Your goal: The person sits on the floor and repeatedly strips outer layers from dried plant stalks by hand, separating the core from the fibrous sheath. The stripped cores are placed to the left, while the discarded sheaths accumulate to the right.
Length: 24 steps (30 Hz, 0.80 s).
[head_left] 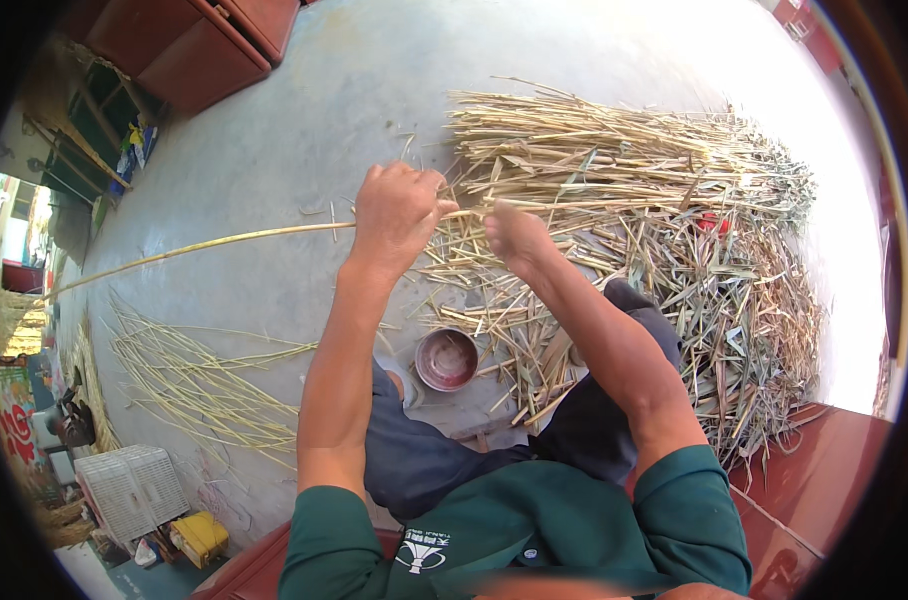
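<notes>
A long, thin, straw-coloured stalk (pixel 214 243) runs from the far left of the view to my hands. My left hand (pixel 396 215) is closed around it, thumb and fingers pinching it near its right end. A little to the right, my right hand (pixel 517 238) is closed at that end of the stalk; its fingertips are slightly blurred. Beyond my hands lies a thick bundle of dry stalks (pixel 614 150) on the floor. Short cut pieces and a heap of dry leaf husks (pixel 739 320) spread below it, beside my right arm.
Between my legs stands a reddish-brown bowl (pixel 446 384). Thin pale stalks (pixel 204 385) are fanned out at the left. Farther left are a white plastic crate (pixel 134 490) and a yellow container (pixel 202 538). Dark red furniture (pixel 209 65) stands at the far left.
</notes>
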Available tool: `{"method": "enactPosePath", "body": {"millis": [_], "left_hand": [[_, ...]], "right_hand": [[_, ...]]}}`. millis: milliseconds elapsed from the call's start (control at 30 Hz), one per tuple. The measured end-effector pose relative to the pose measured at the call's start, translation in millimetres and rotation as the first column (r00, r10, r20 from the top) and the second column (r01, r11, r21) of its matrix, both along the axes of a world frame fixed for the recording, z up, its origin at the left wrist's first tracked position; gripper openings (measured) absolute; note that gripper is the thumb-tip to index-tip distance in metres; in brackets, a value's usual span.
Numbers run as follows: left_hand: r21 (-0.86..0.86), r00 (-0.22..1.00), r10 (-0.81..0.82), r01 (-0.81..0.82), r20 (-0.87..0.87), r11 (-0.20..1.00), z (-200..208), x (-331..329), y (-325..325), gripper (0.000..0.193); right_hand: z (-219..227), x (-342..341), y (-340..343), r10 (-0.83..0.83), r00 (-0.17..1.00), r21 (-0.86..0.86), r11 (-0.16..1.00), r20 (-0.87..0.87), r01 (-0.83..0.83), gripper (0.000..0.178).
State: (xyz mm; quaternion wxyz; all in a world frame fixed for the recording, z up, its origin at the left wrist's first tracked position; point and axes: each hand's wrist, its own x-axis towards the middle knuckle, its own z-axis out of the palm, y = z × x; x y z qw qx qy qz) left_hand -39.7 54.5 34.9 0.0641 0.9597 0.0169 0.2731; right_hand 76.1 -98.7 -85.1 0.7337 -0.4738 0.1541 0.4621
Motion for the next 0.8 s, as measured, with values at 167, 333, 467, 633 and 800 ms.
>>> {"method": "enactPosePath", "body": {"millis": [167, 333, 467, 633, 800], "left_hand": [[0.182, 0.976, -0.019, 0.059, -0.215, 0.981, -30.7, 9.0, -10.3, 0.018], [-0.192, 0.999, 0.021, -0.014, 0.034, 0.981, -5.1, 6.7, -13.3, 0.018], [-0.099, 0.997, 0.053, -0.057, -0.048, 0.993, 6.6, 1.9, 0.7, 0.023], [0.211, 0.941, 0.043, 0.031, -0.335, 0.977, -39.6, 8.0, -18.5, 0.008], [0.086, 0.986, -0.041, 0.055, -0.159, 0.995, -64.5, 11.7, -13.4, 0.007]], "right_hand": [[-0.9, -2.6, -2.5, 0.032, 0.999, 0.061, 0.998, 0.013, -0.032, 0.021], [-4.2, -3.4, 1.2, 0.072, 0.997, -0.089, 0.993, 0.001, -0.071, 0.021], [-3.3, -9.8, 2.9, 0.086, 0.996, -0.048, 0.995, 0.000, -0.086, 0.019], [-5.9, -10.4, 3.7, 0.080, 0.997, 0.005, 0.997, 0.006, -0.080, 0.020], [-14.8, -7.1, 0.7, 0.123, 0.992, 0.071, 0.990, 0.010, -0.123, 0.021]]}}
